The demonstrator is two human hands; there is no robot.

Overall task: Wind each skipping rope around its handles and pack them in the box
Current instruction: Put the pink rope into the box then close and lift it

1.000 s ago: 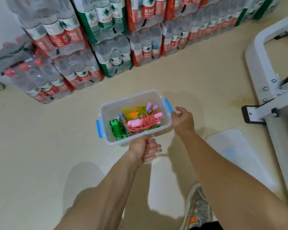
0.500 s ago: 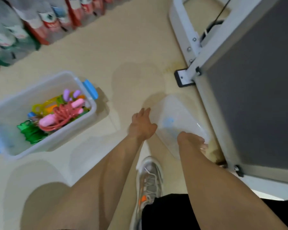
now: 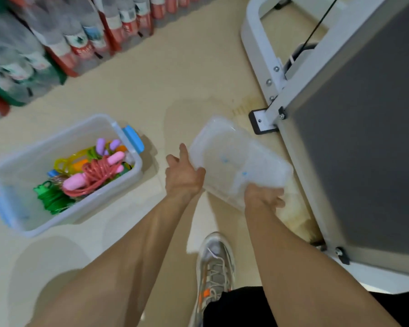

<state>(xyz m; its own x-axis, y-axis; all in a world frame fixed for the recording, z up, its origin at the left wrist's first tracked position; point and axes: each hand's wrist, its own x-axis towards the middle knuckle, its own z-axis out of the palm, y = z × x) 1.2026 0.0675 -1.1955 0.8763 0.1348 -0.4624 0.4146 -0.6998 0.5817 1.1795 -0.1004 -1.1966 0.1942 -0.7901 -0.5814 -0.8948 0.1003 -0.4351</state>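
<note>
A clear plastic box (image 3: 21,161) with blue latches stands on the floor at the left. Inside it lie wound skipping ropes: a pink-handled one with red cord (image 3: 92,175), a green one (image 3: 51,199), and purple, yellow and orange ones behind. To the right, both hands hold the box's clear lid (image 3: 236,159) above the floor. My left hand (image 3: 182,175) grips its left edge, thumb on top. At the lid's near edge, my right hand (image 3: 263,197) has its fingers curled round the rim.
Shrink-wrapped packs of water bottles (image 3: 64,41) are stacked along the back left. A white metal frame with a grey panel (image 3: 354,128) fills the right side, its black foot (image 3: 261,123) close to the lid. My shoe (image 3: 216,263) is on the floor below my hands.
Both hands left the box, which now sits on the floor at the left. The view swung right, and the hands took hold of the lid and lifted it.
</note>
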